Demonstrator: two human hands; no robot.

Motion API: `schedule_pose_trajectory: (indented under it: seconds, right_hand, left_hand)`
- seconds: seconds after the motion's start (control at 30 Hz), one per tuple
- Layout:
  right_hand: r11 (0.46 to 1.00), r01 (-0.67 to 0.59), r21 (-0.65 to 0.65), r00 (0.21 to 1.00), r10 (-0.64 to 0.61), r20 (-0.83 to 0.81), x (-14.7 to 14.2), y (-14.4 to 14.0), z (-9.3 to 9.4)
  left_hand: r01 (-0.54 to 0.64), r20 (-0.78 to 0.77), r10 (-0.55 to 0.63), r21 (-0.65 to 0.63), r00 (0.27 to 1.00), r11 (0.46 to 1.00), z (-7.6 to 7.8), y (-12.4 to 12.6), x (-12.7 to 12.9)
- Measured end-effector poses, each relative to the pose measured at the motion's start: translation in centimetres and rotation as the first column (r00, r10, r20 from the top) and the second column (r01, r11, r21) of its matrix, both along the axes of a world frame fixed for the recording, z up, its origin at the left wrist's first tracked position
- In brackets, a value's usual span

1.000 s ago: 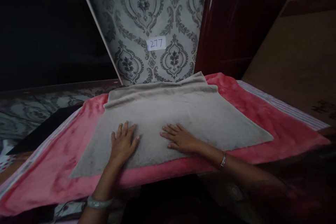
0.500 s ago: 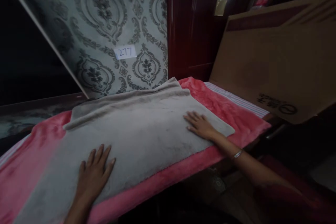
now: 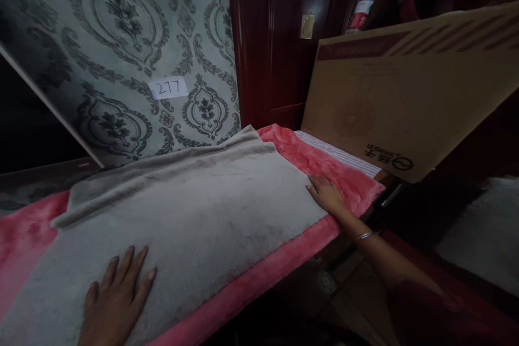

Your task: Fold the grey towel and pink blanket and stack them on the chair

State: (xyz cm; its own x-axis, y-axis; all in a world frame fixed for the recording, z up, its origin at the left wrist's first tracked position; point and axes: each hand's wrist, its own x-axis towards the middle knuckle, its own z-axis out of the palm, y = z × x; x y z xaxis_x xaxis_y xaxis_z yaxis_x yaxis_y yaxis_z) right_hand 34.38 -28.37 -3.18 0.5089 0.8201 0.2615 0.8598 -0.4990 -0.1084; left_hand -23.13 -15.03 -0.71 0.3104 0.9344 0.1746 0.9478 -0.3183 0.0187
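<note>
A grey plush cloth lies spread over a pink blanket, with its far edge folded over in a loose ridge. On the cloth's near left part my left hand rests palm down, its fingers spread. My right hand lies at the cloth's right edge, fingers stretched out and reaching from the pink blanket onto the grey. It wears a metal bracelet on the wrist. Neither hand grasps anything.
A large cardboard box leans at the back right, with a red-capped plastic bottle behind it. Striped fabric shows under the blanket. Patterned wallpaper with a paper label stands behind, and a dark screen-like panel at left.
The view has turned a little to the right. My right hand has slid rightward across the grey cloth to its edge. My left hand stays flat on the cloth.
</note>
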Motion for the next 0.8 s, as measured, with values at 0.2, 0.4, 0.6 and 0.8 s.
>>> schedule_pose_trajectory:
  seconds: [0.2,0.4,0.6,0.8]
  right_hand:
    - [0.994,0.038,0.099,0.998,-0.043,0.044,-0.7,-0.7,0.5]
    - [0.988,0.123,0.096,0.990,-0.115,-0.082,-1.1,-1.7,1.3]
    - [0.978,0.201,-0.057,0.927,-0.208,-0.313,0.8,-1.6,1.2]
    - [0.987,0.162,-0.010,0.907,-0.153,-0.393,2.5,-1.7,0.4]
  left_hand:
    - [0.007,0.011,-0.008,0.029,1.000,1.000,-0.3,0.4,-0.1]
    - [-0.147,-0.050,0.144,-0.059,0.988,0.987,1.3,-1.1,-4.9]
    - [-0.442,-0.012,0.442,-0.017,0.897,0.897,2.5,-4.1,-12.5]
    - [-0.554,0.140,0.577,-0.174,0.804,0.814,4.5,-2.9,-14.9]
